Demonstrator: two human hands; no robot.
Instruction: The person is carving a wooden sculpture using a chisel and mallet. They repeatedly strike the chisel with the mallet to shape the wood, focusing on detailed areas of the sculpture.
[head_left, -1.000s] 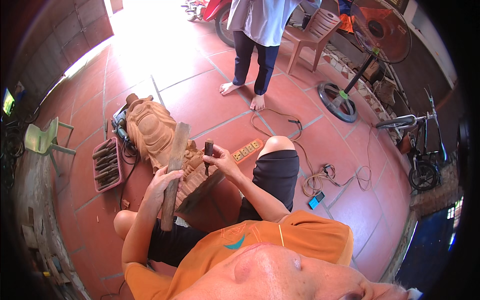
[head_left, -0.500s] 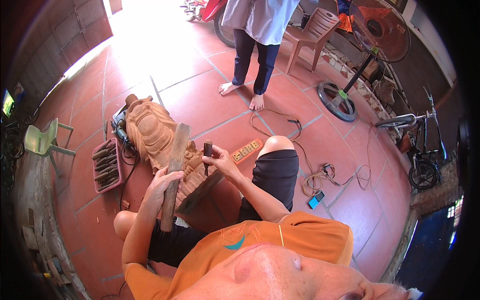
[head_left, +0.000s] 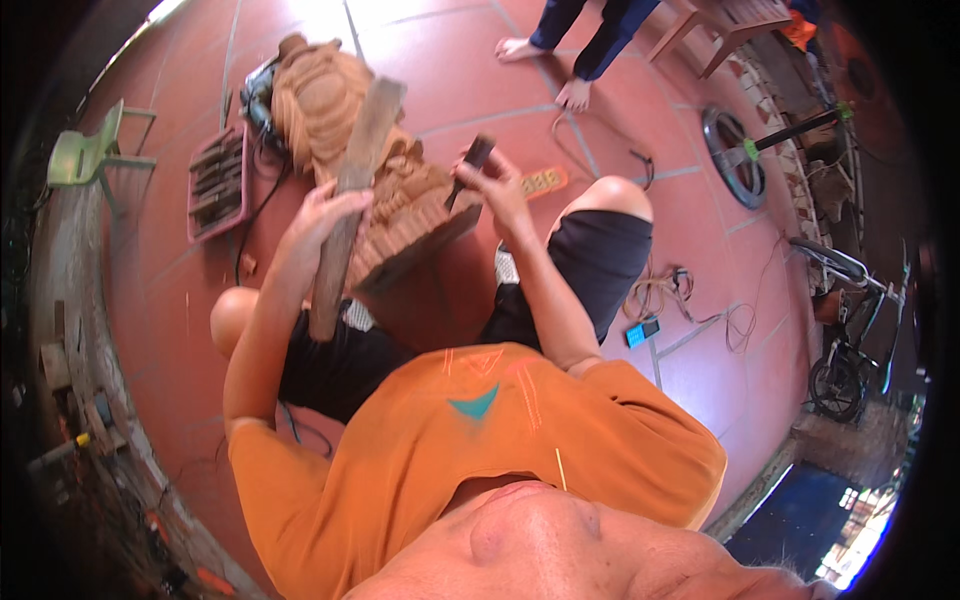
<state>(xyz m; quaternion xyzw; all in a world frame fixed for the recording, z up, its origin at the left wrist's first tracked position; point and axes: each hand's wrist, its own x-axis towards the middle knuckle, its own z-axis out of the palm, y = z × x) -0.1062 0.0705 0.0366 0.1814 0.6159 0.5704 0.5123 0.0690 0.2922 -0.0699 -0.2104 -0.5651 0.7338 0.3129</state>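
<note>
A carved wooden figure (head_left: 325, 105) lies on the floor in front of me, its ridged base toward my crossed legs. My left hand (head_left: 325, 218) is closed around the middle of a flat wooden bar (head_left: 362, 140), which slants across the figure's near side. In my right hand (head_left: 503, 195), the fingers pinch a dark-handled chisel (head_left: 477, 156). It tilts with its blade pointing down and left, close to the base's right part. Whether the blade touches the wood I cannot tell.
A pink crate (head_left: 218, 233) of dark-handled tools and a power tool (head_left: 259, 98) lie left of the figure. Rightward are a power strip (head_left: 546, 182), coiled cord, a blue phone (head_left: 640, 334), a fan base (head_left: 735, 165) and a small bicycle (head_left: 838, 385). Another person's bare feet (head_left: 574, 95) stand ahead.
The whole view has tilted downward, so the figure and both hands sit higher in the picture. The chisel has gone from nearly upright to leaning. Both hands keep their holds.
</note>
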